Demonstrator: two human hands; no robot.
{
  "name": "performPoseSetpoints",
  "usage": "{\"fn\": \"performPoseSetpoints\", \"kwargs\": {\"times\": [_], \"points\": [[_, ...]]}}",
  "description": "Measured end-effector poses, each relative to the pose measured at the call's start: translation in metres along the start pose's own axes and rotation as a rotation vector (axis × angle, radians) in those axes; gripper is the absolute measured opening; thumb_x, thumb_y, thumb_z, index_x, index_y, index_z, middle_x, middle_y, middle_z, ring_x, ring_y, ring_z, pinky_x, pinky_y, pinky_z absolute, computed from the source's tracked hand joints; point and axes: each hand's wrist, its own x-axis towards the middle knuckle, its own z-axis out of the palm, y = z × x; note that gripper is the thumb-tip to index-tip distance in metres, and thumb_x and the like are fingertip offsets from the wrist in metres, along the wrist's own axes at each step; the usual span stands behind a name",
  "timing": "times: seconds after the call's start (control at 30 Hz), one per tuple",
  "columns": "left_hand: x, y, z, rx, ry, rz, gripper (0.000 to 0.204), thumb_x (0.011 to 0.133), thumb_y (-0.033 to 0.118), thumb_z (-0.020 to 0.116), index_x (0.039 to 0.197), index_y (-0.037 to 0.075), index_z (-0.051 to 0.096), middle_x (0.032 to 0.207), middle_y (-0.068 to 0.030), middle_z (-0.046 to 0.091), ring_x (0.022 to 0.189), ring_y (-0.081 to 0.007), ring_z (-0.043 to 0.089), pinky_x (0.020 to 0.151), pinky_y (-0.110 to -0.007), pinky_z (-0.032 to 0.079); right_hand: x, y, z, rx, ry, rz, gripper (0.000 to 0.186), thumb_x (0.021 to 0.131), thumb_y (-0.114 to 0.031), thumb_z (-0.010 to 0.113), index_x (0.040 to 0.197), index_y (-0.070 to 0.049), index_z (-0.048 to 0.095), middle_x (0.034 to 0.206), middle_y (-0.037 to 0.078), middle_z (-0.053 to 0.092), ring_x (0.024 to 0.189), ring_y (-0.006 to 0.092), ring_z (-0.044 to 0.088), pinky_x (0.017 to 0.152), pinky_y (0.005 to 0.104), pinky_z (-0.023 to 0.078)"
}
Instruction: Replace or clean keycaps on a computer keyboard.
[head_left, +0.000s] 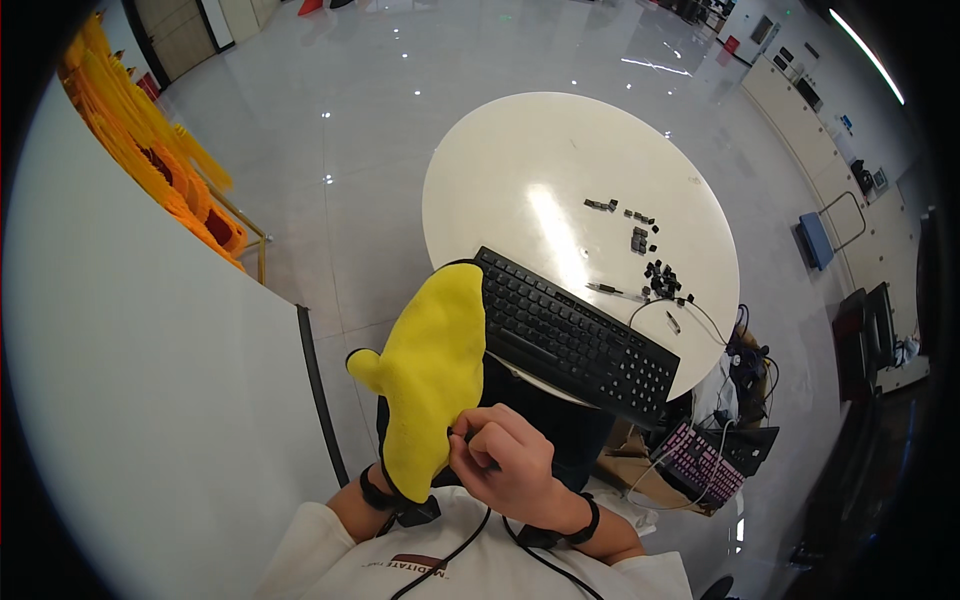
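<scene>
A yellow mitt (432,345) with black edging covers my left hand (415,400) down to the wrist. Its thumb part sticks out to the left; the fingers inside are hidden. My right hand (503,460) is closed in a pinch at the mitt's right edge, low down by the cuff. A small dark bit shows at those fingertips, probably the edging. Just beyond both hands, a black keyboard (560,325) lies slantwise on the near side of a round white table (490,150). Bare key posts show at its right end, and the mitt's tip overlaps its left end.
Loose black keycaps (660,278) lie in a pile and small groups on the table, beside a black pen-like tool (604,288) and a thin cable (690,303). Right of the table are a pink-keyed keyboard (695,465) and a cardboard box (640,465). A white panel (170,400) stands left.
</scene>
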Motion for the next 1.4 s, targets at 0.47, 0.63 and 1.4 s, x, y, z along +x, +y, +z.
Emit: {"fn": "performPoseSetpoints", "kwargs": {"times": [0.47,0.63,1.4], "points": [[0.001,0.005,0.019,-0.106,-0.006,-0.094,0.069,0.119,0.046,0.066,0.172,0.009,0.043,0.161,-0.0096,0.058,0.142,-0.0219,0.06,0.122,-0.038,0.05,0.007,0.0,-0.012,0.043,-0.038,0.004,0.04,0.089,0.009,0.087,0.084,-0.008,0.051,0.099,0.012,0.076,0.071,0.021,0.064,0.06,0.0309,0.049],[0.009,0.015,0.006,0.105,0.006,0.033,0.065,0.12,0.039,0.066,0.172,0.008,0.042,0.162,-0.0097,0.057,0.144,-0.0219,0.058,0.124,-0.038,0.048,-0.005,0.001,-0.005,0.01,-0.074,-0.002,0.041,0.088,0.009,0.087,0.083,-0.008,0.05,0.099,0.013,0.075,0.071,0.0208,0.064,0.059,0.0312,0.049],[0.004,0.022,0.011,0.221,0.007,0.005,0.062,0.124,0.042,0.054,0.176,0.01,0.04,0.171,-0.0118,0.053,0.151,-0.0256,0.056,0.128,-0.044,0.047,-0.004,0.002,-0.009,-0.009,-0.035,-0.098,0.042,0.083,0.013,0.087,0.081,-0.009,0.05,0.098,0.013,0.077,0.068,0.0192,0.06,0.054,0.0306,0.045]]}}
